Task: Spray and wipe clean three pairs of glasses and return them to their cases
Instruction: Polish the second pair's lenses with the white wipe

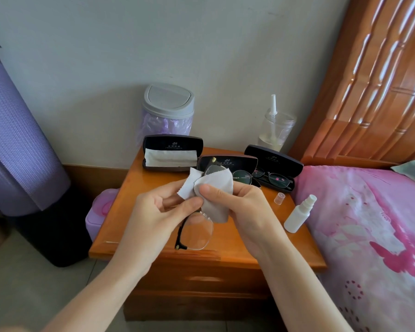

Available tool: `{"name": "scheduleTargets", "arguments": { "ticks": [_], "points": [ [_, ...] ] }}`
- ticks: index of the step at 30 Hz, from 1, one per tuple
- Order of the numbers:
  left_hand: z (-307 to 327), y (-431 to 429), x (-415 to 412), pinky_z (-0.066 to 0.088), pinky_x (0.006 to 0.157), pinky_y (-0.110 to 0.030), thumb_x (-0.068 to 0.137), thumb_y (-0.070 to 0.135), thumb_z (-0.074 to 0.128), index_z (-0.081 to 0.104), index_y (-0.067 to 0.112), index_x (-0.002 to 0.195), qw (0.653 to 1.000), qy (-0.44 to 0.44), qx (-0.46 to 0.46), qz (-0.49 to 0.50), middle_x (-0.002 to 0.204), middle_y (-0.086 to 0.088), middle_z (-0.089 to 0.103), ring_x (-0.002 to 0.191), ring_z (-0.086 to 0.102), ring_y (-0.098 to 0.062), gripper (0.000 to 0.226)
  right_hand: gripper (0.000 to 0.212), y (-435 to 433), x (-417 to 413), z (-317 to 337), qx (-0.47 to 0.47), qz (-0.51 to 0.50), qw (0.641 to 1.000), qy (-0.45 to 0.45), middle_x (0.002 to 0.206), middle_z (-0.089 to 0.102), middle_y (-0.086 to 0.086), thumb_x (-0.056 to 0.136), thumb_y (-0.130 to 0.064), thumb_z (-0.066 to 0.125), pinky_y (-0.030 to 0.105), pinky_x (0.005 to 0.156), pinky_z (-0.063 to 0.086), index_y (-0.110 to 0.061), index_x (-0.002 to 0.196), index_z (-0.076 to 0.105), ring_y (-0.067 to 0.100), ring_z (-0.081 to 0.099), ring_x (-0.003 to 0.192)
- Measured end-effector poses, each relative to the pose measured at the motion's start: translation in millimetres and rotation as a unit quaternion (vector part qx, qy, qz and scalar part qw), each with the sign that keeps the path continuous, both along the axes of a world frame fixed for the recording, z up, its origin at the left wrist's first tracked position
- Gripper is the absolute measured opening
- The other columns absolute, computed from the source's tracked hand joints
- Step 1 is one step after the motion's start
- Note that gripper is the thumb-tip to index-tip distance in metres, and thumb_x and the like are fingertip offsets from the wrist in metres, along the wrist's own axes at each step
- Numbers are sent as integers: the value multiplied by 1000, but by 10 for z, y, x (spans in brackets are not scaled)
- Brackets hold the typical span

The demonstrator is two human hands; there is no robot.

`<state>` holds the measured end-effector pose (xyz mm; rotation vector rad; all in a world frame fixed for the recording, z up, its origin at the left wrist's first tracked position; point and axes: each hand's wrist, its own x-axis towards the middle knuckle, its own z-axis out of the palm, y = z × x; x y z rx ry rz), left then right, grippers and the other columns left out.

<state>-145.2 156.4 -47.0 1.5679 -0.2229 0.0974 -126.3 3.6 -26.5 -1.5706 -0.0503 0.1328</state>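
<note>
Over the wooden nightstand [134,202] I hold a pair of half-rim glasses [197,232] on end. My left hand [161,212] grips the frame near its bridge. My right hand [240,204] pinches a grey cleaning cloth [216,188] round the upper lens, which the cloth mostly hides. Three dark cases stand open at the back: the left case [173,152] holds only a white cloth, the middle case [228,162] has round glasses [242,177], the right case [273,164] has dark-framed glasses [273,178]. A white spray bottle [298,215] lies uncapped at the nightstand's right edge.
The bottle's clear cap [279,197] stands near it. A small grey-lidded bin [167,111] and a clear cup [276,130] sit at the back by the wall. A pink bed [369,236] borders the right; a purple rolled mat [17,152] and pink box [98,212] are left.
</note>
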Motion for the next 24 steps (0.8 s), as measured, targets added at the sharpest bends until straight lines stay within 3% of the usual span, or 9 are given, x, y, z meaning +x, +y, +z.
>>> {"name": "scheduleTargets", "arguments": {
  "ticks": [7,13,16,18,21,22,24],
  "points": [
    [17,-25,-28,54,70,-12,76,24,66,73,23,89,999,-27,-3,41,80,7,77,77,73,-9,16,20,80,-50,-10,25,-53,997,-50,70,73,-2,79,-25,71,10,57,48,-6,82,74,4,67,63],
    [30,-34,-43,49,61,-4,81,23,63,69,32,83,994,-48,6,97,74,19,74,77,70,2,11,31,135,-73,-15,31,-73,994,-69,68,69,5,83,-30,66,14,56,50,0,80,72,9,65,62],
    [39,-6,-42,55,63,-22,87,30,57,70,31,81,990,-68,37,121,75,3,74,77,70,-13,14,37,130,-80,-11,9,-57,996,-67,68,66,2,87,-34,58,14,58,49,0,81,71,6,62,62],
    [13,6,-29,53,60,-31,88,36,52,69,16,77,986,-82,55,132,74,-16,70,70,65,-25,28,36,117,-84,-4,12,-49,997,-56,66,65,-5,85,-38,56,15,60,49,-6,81,71,3,61,64],
    [1,11,-15,42,61,-26,89,39,46,62,0,77,984,-74,60,153,81,-32,61,69,56,-36,44,39,92,-91,-6,14,-45,998,-42,74,66,-1,79,-45,55,23,67,50,-9,83,71,8,62,72],
    [8,13,-18,41,61,-22,89,39,45,61,2,78,984,-69,62,154,80,-31,61,68,54,-34,43,41,84,-92,-12,14,-44,998,-40,79,67,3,78,-46,56,27,71,51,-9,84,71,13,64,77],
    [24,25,-10,43,60,-11,89,37,48,62,15,79,984,-72,73,149,78,-20,64,68,57,-16,28,43,74,-96,-15,22,-46,998,-40,86,70,12,78,-46,58,38,79,55,-6,87,71,25,66,84]
  ]
}}
